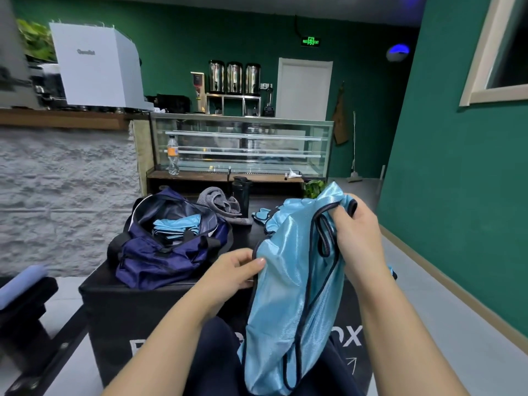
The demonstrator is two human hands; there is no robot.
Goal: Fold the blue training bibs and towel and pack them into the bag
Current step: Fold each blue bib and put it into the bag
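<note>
A light blue training bib (294, 295) with dark trim hangs in front of me over the black box (120, 307). My right hand (357, 238) grips its upper part near the straps. My left hand (234, 270) pinches its left edge. A navy duffel bag (160, 252) stands open on the box at the left, with folded blue bibs (175, 225) inside. More blue bibs (271, 215) lie on the box behind the held one. A grey towel (220, 202) lies crumpled behind the bag.
A black bottle (241, 195) stands beside the towel. Behind the box is a low wooden shelf with a glass display case (243, 144) and a plastic bottle (173, 155). A bench (25, 292) is at the lower left. A green wall runs along the right.
</note>
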